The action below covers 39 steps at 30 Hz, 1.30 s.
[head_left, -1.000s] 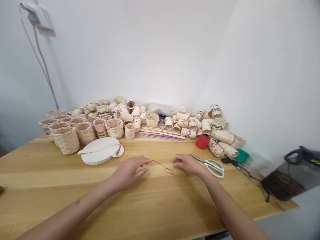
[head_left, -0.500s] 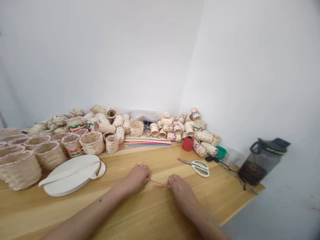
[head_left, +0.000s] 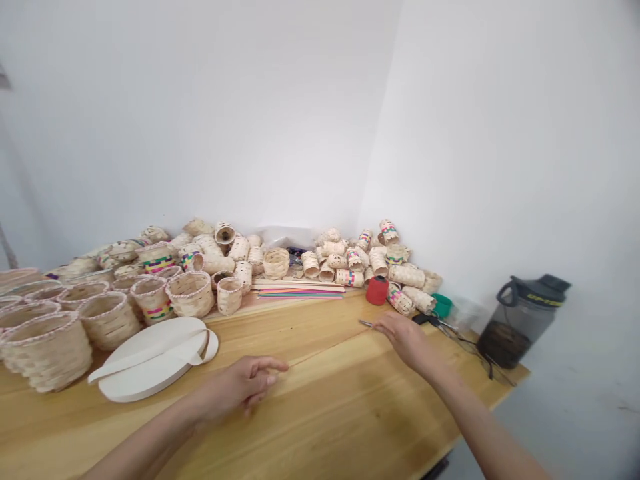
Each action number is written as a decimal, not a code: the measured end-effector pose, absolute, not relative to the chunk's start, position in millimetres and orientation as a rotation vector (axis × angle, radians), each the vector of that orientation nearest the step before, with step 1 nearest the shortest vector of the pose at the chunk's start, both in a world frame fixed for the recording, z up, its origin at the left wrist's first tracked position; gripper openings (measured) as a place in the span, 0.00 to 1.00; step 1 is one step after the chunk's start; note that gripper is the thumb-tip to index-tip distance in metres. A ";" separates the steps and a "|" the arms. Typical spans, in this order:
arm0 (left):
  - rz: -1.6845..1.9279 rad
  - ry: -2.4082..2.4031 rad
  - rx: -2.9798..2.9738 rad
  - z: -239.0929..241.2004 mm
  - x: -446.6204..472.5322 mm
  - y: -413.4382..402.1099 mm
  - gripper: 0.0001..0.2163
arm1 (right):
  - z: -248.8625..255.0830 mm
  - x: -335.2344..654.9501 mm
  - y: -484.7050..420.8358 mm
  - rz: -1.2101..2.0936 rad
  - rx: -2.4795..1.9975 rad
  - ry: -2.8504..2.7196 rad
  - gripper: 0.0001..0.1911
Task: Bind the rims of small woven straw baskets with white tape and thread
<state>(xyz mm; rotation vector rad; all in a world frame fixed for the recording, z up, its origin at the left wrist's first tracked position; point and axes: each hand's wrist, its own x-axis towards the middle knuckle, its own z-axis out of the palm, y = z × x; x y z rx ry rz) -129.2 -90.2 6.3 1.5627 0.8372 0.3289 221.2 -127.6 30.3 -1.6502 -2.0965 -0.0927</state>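
My left hand (head_left: 245,385) is above the wooden table, its thumb and index finger closed on a thin red thread (head_left: 330,347). The thread runs in a nearly straight line up to my right hand (head_left: 403,337), whose fingers are closed at its other visible end. Under my right hand lie the scissors (head_left: 365,323). Only their pointed tip shows; the handles are covered, and I cannot tell whether the fingers grip them. Just beyond that hand stands a red thread spool (head_left: 377,291).
Woven baskets (head_left: 190,293) crowd the left, beside a white coil of flat strip (head_left: 150,387). Several small woven tubes (head_left: 350,277) are heaped along the wall. Coloured strips (head_left: 300,292) lie before them. A dark bottle (head_left: 520,327) and a green cup (head_left: 442,305) stand right.
My right hand has moved right and away from me, onto the scissors. My left hand has drawn back towards the left. The thread, slack and curled before, is now stretched between them.
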 end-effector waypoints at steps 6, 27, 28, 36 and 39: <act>0.418 0.940 1.609 10.0 -157.3 -91.2 0.26 | 29.2 256.3 -143.0 -0.128 -1.690 -2.029 0.16; 0.627 1.165 1.619 34.7 -122.4 -86.8 0.20 | 24.7 85.0 -96.1 0.806 -1.205 -2.187 0.14; 0.633 1.179 1.613 29.8 -126.9 -85.4 0.20 | 23.8 97.7 -97.2 0.758 -1.246 -2.165 0.13; 0.638 1.272 1.545 -20.0 -144.6 -72.7 0.23 | 18.2 217.2 -122.7 0.454 -1.619 -2.082 0.15; 0.654 1.283 1.540 -27.5 -146.5 -70.0 0.24 | 15.0 227.9 -135.6 0.421 -1.695 -2.136 0.15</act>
